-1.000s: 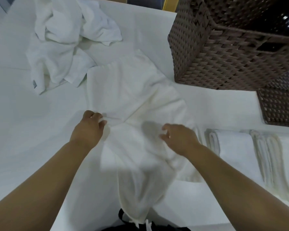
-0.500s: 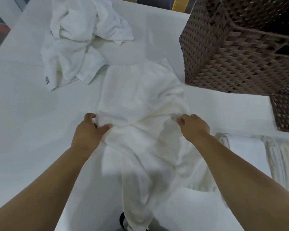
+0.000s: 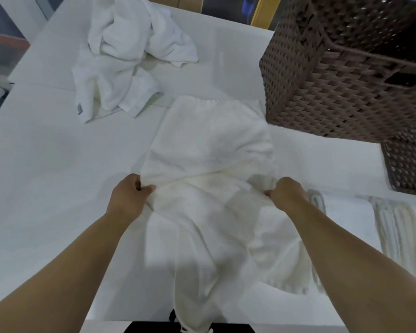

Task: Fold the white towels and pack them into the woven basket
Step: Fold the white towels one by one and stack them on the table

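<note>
Grip, both sides: we are pinching the white towel [image 3: 209,150] at its two side edges, our left hand [image 3: 127,200] closing thumb against fingers on the left edge, our right hand [image 3: 286,192] bunching the right edge in a closed fist, the cloth pulling into a raised crease between the two holds. Towel in hand: we are keeping its far half lying flat on the white table [image 3: 46,164], its far hem reaching toward the basket's near corner, while its near half is sagging in loose folds toward us and hanging over the table's near edge. Woven basket [image 3: 341,75]: dark brown, standing on the table at the far right, just beside the towel's far right corner; we are seeing its side walls and rim, its inside staying too dark to read. Second woven piece [image 3: 408,164]: same brown weave, sitting to the right and nearer than the basket, only partly in view. Folded towels [image 3: 392,227]: lying on the table to the right of our right forearm, their layered edges showing as pale stripes. Unfolded heap [image 3: 125,63]: crumpled white towels lying at the far left of the table, well apart from our hands, a small label showing on one lower corner.
</note>
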{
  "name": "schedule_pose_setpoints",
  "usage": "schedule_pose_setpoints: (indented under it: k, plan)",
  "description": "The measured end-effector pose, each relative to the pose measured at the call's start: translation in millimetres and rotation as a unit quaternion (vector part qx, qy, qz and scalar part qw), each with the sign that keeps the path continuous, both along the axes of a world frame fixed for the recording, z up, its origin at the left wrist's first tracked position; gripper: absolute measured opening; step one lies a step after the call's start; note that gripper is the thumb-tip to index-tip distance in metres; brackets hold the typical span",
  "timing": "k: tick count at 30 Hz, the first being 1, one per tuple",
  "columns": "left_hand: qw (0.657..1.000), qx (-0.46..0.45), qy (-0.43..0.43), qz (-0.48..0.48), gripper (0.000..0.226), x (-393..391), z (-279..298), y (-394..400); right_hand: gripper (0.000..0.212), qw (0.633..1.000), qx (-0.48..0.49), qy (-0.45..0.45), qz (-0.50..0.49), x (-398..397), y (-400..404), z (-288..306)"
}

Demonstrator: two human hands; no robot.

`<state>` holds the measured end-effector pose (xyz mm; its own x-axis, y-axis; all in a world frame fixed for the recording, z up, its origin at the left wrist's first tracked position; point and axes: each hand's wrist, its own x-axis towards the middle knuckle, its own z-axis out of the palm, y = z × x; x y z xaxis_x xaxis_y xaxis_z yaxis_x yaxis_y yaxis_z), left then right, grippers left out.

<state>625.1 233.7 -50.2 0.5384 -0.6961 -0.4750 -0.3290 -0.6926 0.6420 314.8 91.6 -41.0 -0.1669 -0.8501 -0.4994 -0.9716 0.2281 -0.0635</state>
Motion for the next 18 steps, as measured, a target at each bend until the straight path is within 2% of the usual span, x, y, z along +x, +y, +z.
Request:
schedule_pose_setpoints:
  k: [2,4,7,9,14,18]
  plan:
    - [1.0,-0.012,0.022,0.018,0.021,2,1,5,0.031,0.999,-0.028,-0.029,-0.003,-1,1,4]
    - [0.997,-0.037,0.053,0.049,0.023,3,6,8,0.027,0.991,-0.074,-0.102,-0.042,-2,1,13]
    - [0.989,-0.085,0.085,0.087,0.023,1,21,10,0.028,0.949,-0.136,-0.248,-0.136,-8,3,34]
    - [0.986,-0.117,0.074,0.097,0.021,-1,33,9,0.033,0.924,-0.167,-0.304,-0.162,-14,5,48]
    - [0.965,-0.194,0.066,0.162,0.025,-3,69,15,0.037,0.89,-0.216,-0.361,-0.176,-29,18,85]
    - [0.963,-0.232,0.023,0.137,0.017,0,99,24,0.052,0.87,-0.244,-0.392,-0.173,-39,36,120]
